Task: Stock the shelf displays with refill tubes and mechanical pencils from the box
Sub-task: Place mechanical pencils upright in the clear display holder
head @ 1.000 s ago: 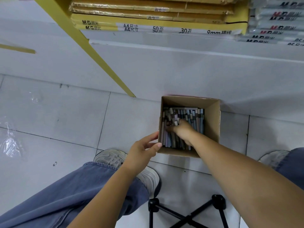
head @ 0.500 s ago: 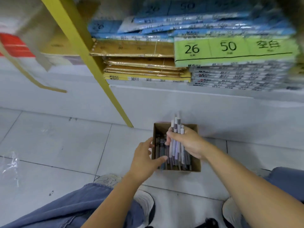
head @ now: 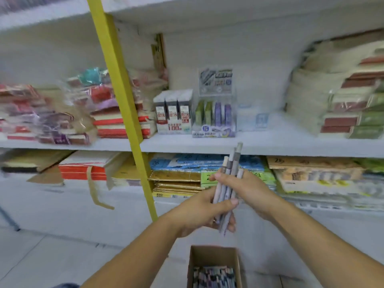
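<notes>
The cardboard box (head: 209, 256) stands open on the floor (head: 52, 256) at the bottom edge of the view, directly below the hands. It holds a dense layer of loose pencils (head: 214, 276) lying flat, too many and too blurred to count. One bundle of pencils (head: 233, 163) is held in the air above the box, in front of the lower shelf edge (head: 291, 148). Its long axis runs close to vertical, tilted slightly right at the top, with the capped ends pointing up toward the shelf. Five upper ends can be made out (blur prevents an exact count). The left hand (head: 199, 213) grips the lower part of the bundle, fingers curled behind and thumb across the front. The right hand (head: 249, 188) grips the middle part from the right side. On the shelf stand two displays side by side: one white carton (head: 173, 113) with three upright packs, and one clear holder (head: 214, 119) with two green packs and purple packs beside them.
</notes>
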The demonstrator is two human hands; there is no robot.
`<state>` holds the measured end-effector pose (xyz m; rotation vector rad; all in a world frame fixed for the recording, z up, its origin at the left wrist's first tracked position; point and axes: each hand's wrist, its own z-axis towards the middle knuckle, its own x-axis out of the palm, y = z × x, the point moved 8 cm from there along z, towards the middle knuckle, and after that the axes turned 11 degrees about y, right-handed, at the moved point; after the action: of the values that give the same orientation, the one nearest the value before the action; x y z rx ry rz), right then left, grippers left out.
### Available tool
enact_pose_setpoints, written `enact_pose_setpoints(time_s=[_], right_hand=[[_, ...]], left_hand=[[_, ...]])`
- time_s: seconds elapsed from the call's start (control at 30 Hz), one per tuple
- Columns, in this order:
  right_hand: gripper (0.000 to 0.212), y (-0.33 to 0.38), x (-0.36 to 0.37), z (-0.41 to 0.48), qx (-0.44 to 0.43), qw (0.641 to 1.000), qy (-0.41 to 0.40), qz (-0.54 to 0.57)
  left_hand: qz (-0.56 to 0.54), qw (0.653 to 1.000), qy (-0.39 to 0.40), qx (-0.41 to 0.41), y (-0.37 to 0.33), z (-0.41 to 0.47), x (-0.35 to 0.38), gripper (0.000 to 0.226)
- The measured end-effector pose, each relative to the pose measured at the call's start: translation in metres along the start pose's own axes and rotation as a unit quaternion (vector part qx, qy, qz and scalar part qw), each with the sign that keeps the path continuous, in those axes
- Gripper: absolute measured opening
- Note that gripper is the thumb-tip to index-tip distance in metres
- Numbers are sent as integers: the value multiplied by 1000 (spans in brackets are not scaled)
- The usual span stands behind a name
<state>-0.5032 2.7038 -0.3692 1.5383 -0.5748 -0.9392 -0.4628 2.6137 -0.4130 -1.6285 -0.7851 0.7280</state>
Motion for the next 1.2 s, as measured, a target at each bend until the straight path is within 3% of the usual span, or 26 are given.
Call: enact_pose_setpoints(time_s=[0.17, 0.33, 0.43, 0.53, 0.77, 0.9, 1.0, 1.1, 1.2], right_hand=[[27, 62, -30, -3, -57, 997, -13, -53], [36, 96, -71, 7, -124, 989, -86, 6], [23, 113, -101, 15, -161, 979, -117, 44], [21, 127, -122, 28, -164, 978, -127, 6], [7, 154, -164, 70, -165, 975, -148, 27], [8, 178, -206, 73, -250, 923, -271, 106], [22, 188, -222, 77, -287, 902, -322, -13], [34, 182, -211, 107, -258, 910, -266, -189], [30, 174, -213, 132, -211, 908, -235, -274]], left_hand=[[-35, 999, -8, 40, -63, 4, 7, 17], [10, 993, -51, 102, -97, 14, -10, 8], [20, 990, -66, 126, -104, 26, -23, 12], [44, 985, -86, 140, -116, 43, -35, 19], [33, 975, -141, 168, -125, 82, -69, 11], [24, 964, -189, 185, -130, 84, -98, 3], [7, 953, -233, 193, -126, 75, -120, 15], [13, 945, -260, 198, -125, 72, -133, 20], [2, 941, -264, 212, -127, 73, -135, 16]])
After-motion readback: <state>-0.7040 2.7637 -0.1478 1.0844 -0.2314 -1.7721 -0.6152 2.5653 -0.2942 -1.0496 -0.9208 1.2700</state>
